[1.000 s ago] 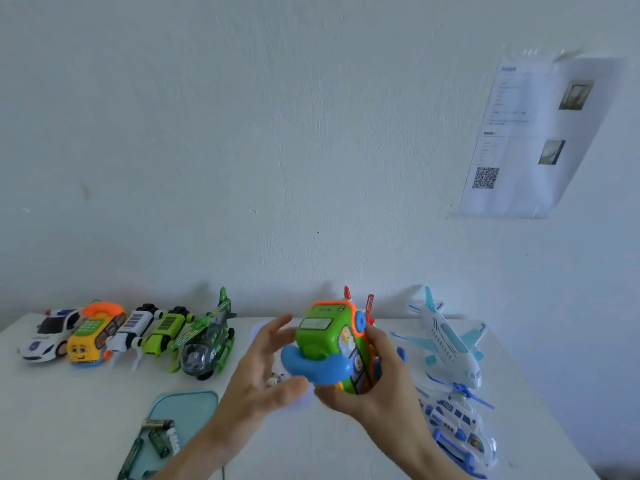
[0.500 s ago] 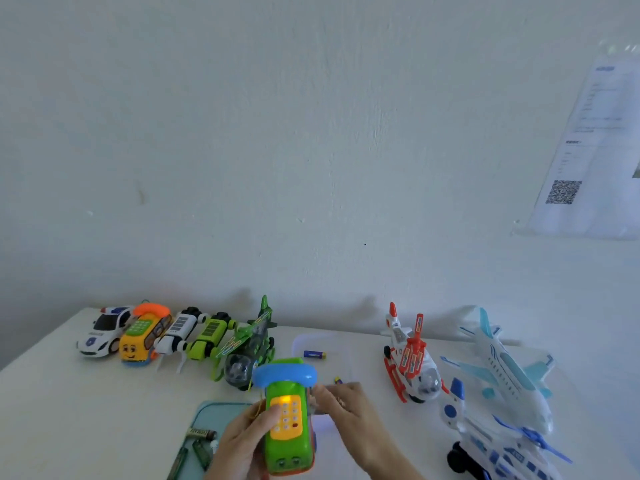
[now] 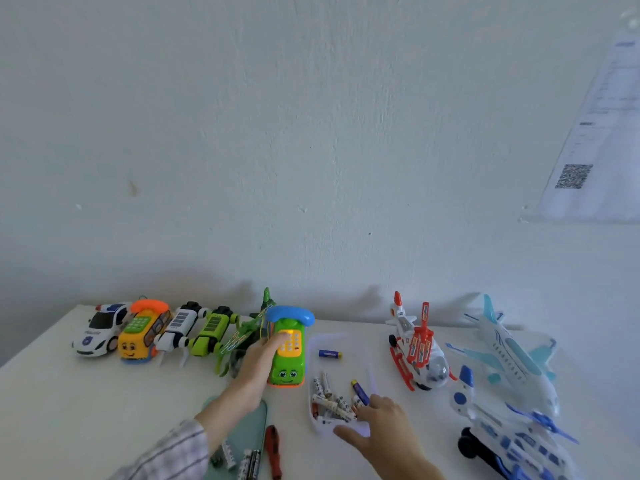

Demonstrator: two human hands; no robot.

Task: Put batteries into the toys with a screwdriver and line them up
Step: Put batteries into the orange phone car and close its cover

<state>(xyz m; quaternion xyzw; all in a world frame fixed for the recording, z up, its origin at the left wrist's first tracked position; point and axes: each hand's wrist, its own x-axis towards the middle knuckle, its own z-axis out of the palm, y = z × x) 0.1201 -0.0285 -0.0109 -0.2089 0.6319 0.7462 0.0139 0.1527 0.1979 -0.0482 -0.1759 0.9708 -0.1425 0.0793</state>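
head view: the green phone toy (image 3: 288,355) stands on the worktop (image 3: 104,403) at the right end of the lined-up row, its long axis running from the blue handset at the wall end toward the camera, face end nearest. the left hand (image 3: 258,358) lies along its left flank with fingers reaching over the yellow keypad, touching it rather than clearly gripping it; whether they curl round the body i cannot tell. a key there glows orange.

the right hand (image 3: 375,422) rests with relaxed, spread fingers on the near edge of the clear battery tray (image 3: 320,422), fingertips among the loose batteries (image 3: 334,398), pinching nothing that shows. one blue battery (image 3: 330,354) lies apart at the tray's far end.

judged from this, the next toy to serve is the red-and-white helicopter (image 3: 417,355), to the right of the tray, nearer the right hand. the red screwdriver (image 3: 272,448) lies at the near edge between both hands, closer to the left. nothing stands between the right hand and the helicopter; the light blue plane (image 3: 509,351) and the blue-and-white plane (image 3: 512,441) crowd its right side.
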